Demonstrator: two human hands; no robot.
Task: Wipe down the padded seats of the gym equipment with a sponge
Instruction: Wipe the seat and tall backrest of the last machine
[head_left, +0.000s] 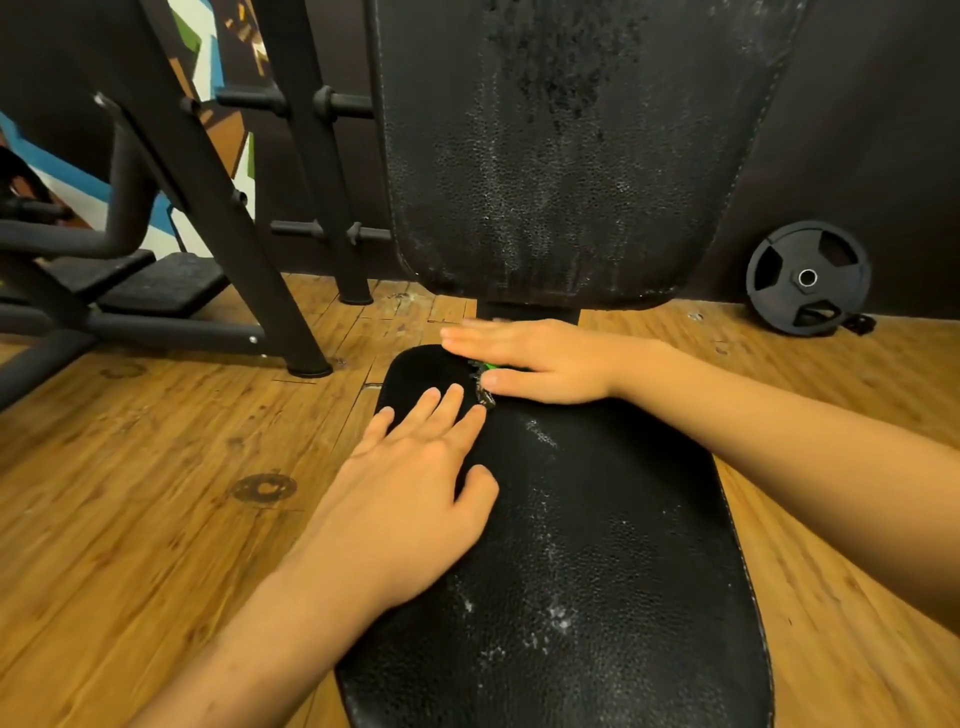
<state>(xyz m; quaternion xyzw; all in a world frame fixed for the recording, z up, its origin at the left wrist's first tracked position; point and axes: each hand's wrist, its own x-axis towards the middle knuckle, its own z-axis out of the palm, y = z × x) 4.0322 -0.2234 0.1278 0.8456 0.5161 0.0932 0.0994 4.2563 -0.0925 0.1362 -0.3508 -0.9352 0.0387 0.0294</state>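
A black padded seat (597, 545) runs from the bottom centre up to a black padded backrest (545, 156); both carry wet white specks. My left hand (415, 478) lies flat on the seat's far left part, fingers straight and spread. My right hand (535, 364) presses flat on the seat's far end with fingers straight, pointing left. Under its palm a green sponge (487, 368) shows only as a small edge, with a dark scrap beside it.
A wooden plank floor (156, 493) surrounds the bench. A black machine frame (218, 208) with steps stands at the left. A black weight plate (808, 278) leans against the dark wall at the right.
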